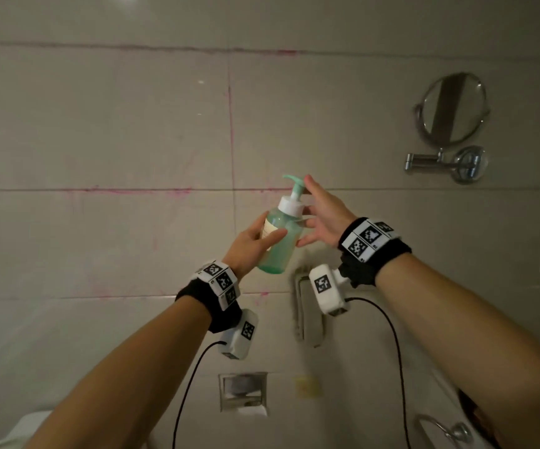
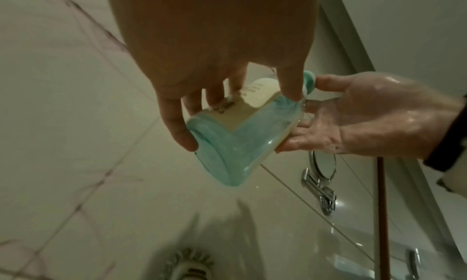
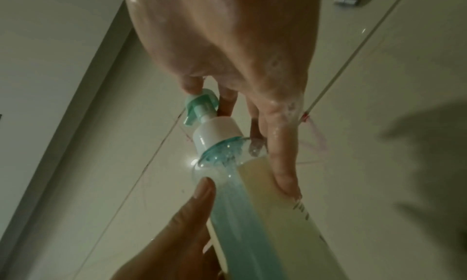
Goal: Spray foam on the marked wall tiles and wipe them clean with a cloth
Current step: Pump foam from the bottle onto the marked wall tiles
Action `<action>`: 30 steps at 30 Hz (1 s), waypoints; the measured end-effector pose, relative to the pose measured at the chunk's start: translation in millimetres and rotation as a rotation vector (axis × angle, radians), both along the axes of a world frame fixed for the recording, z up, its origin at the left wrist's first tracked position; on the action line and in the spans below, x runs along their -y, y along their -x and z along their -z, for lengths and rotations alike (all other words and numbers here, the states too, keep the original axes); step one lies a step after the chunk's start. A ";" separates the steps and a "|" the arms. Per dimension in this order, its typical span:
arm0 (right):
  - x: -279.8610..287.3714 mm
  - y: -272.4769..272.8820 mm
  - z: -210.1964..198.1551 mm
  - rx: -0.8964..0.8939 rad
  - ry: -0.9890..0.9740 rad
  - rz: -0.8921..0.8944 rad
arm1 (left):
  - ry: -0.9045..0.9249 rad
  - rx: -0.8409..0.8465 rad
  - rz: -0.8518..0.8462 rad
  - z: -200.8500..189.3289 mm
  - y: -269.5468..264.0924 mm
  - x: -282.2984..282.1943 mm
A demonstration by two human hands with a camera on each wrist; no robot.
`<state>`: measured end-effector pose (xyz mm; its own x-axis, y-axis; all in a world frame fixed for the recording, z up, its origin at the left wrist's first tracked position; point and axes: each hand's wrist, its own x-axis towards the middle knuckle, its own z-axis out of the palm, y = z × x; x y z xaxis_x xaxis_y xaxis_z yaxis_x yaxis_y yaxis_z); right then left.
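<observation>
Round mirror (image 1: 453, 108) right of pump bottle (image 1: 280, 234)

1. The right hand (image 3: 227, 44) was wet and soapy — one fingertip touched the green pump head (image 3: 201, 102).
2. The left hand (image 3: 177, 234) gripped the tilted green bottle (image 3: 247, 214) before the pink-marked tiles (image 3: 353, 144).
</observation>
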<state>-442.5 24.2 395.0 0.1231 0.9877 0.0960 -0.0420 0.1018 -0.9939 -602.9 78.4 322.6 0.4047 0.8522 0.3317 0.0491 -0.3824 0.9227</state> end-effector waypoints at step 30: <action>-109.4 45.4 -130.1 0.109 -0.455 0.152 | -0.150 0.276 -0.066 -140.5 27.8 -99.3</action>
<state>-487.9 133.6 525.1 0.2280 0.8143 0.5338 0.1092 0.5234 -0.8451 -630.8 177.7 463.2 0.2274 0.8071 0.5449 -0.1657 -0.5194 0.8383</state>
